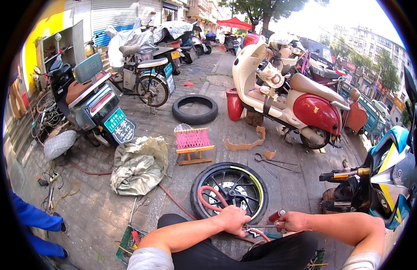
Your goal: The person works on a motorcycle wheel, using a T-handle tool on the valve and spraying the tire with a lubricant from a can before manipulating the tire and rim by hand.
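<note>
A black-spoked motorcycle wheel (217,173) with its tyre lies flat before my knees; a yellow-green stripe runs along one side of its rim. My left hand (235,219) is closed, fingers curled down at the near edge of the tyre; what they grip is hidden. A red hose (207,199) loops over the wheel and passes under that hand. My right hand (292,221), also closed, holds a thin metal rod (264,226) that reaches left toward my left hand. Beside its thumb juts a red cylinder (277,215) with a silvery end; whether it joins the rod I cannot tell.
Beyond the wheel stand a pink-corded folding stool (193,144), a loose tyre (195,110) and tongs (265,164). Crumpled sheeting (141,166) lies left. Scooters (316,108) flank the pavement; a blue-yellow motorcycle (391,175) is close at right. A green crate (124,245) sits by my left leg. Blue-trousered legs (37,220) show at left.
</note>
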